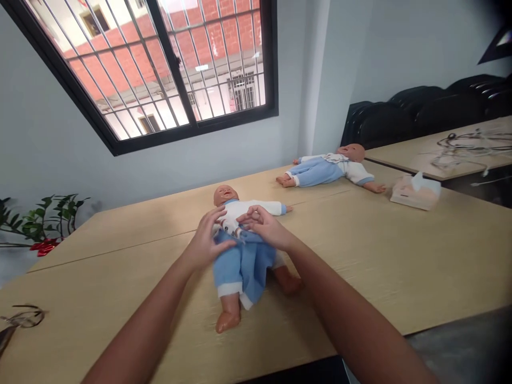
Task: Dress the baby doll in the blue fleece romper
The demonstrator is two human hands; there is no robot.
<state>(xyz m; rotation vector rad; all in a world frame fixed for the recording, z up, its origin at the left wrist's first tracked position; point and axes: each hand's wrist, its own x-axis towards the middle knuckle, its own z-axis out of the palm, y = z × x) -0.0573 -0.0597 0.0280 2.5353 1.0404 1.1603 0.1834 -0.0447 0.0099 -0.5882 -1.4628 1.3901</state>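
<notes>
A baby doll (240, 250) in a white top and light blue trousers lies on its back on the wooden table (360, 256), head toward the window. My left hand (208, 240) rests on the doll's waist, fingers curled around the edge of the blue trousers. My right hand (264, 224) is on the doll's belly, fingertips pinching the clothing where top and trousers meet. One trouser leg looks loose and partly off, leaving a bare foot (228, 320) and leg showing.
A second dressed doll (332, 168) lies farther back on the table. A tissue pack (414, 192) sits to the right. Cables (468, 144) lie on another table before black chairs (420, 114). A plant (44, 218) stands at left; a black cord (24, 317) lies near the left edge.
</notes>
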